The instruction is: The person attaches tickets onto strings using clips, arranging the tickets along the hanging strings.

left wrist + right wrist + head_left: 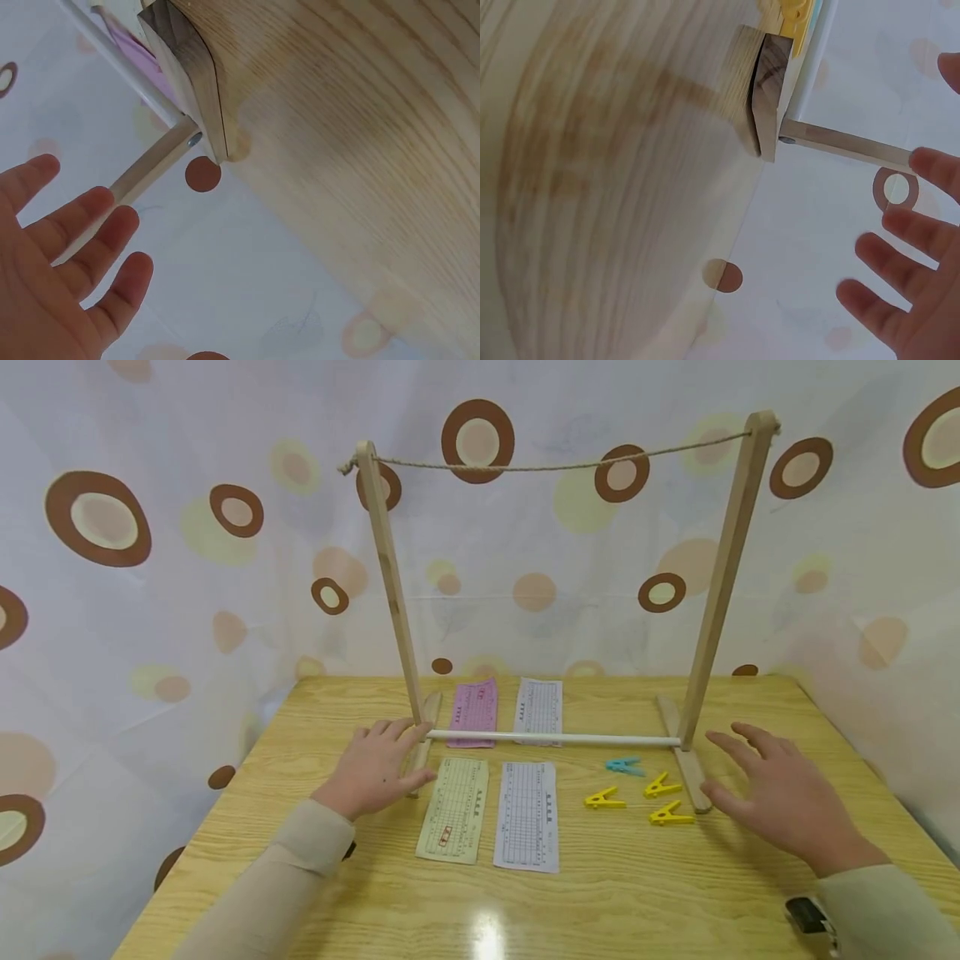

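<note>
Your left hand (378, 770), right hand (786, 797) spread, empty, flanking wooden stand (553, 738); feet (692, 782) likely keep posts (726, 581) upright; slips (527, 817), clips (604, 800) lie apart, seemingly for easy reach

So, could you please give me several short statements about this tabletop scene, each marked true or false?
1. Three yellow clips lie on the table. True.
2. There are two blue clips. False: only one blue clip is there.
3. The pink slip lies farther from the person than the yellow-green slip. True.
4. The right hand grips a yellow clip. False: its fingers are spread and it holds nothing.
5. The rope runs between the tops of two wooden posts. True.
6. A slip hangs from the rope. False: all four paper slips lie on the table.
</note>
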`<state>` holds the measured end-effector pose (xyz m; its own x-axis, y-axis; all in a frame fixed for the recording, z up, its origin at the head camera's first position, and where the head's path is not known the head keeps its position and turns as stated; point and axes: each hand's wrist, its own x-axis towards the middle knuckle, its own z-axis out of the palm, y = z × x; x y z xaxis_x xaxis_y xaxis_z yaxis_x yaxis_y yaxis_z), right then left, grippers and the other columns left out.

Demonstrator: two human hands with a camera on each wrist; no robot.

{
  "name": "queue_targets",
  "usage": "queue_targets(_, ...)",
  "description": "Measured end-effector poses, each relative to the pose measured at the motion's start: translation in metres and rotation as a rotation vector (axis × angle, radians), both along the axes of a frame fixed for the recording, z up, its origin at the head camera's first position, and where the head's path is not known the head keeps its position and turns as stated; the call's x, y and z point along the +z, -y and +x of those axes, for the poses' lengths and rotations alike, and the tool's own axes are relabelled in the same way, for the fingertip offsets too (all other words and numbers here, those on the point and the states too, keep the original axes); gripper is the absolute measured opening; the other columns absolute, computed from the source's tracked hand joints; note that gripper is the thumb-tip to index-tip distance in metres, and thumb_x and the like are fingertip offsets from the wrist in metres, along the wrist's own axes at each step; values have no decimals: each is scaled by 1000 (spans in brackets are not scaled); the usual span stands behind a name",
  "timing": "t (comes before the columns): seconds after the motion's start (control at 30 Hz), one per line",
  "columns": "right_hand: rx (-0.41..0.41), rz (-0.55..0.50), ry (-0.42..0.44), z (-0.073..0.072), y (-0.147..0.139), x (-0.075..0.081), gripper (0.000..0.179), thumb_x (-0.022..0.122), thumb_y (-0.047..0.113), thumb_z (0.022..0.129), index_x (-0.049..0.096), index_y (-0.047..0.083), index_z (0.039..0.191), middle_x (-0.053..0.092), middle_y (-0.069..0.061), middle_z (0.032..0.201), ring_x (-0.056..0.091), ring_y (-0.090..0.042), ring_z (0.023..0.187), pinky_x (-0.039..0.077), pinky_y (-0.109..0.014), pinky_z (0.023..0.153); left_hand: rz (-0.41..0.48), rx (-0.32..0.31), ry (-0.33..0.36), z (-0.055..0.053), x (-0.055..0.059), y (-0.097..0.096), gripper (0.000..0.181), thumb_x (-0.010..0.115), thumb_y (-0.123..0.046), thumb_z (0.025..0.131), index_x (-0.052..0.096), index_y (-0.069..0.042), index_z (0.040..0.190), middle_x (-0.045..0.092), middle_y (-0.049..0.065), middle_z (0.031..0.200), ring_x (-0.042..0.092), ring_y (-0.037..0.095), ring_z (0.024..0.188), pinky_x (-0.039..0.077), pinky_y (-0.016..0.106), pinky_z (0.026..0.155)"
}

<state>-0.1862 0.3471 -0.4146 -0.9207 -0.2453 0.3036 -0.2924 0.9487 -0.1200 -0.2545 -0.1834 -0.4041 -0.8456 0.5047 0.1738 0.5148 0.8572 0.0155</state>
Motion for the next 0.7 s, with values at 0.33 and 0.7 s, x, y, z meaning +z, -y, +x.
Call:
queue_targets(0.33, 89, -141, 237, 1, 9, -3, 64, 71, 47, 94, 53, 14, 146, 52, -12, 124, 58, -25, 90, 50, -41, 65, 100, -58, 221, -12, -8, -6, 64, 69, -43, 96, 49, -19, 151, 61, 13, 129, 60, 29, 113, 47, 49, 98)
queue_targets(0.7, 162, -237, 415, -4, 15, -15, 48, 76, 31, 92, 63, 17, 137, 46, 3, 83, 41, -10, 68, 36, -29, 58, 172, -48, 454, -32, -23, -8, 60, 73, -28, 95, 52, -17, 149, 56, -6, 84, 52, 11, 76, 46, 34, 73)
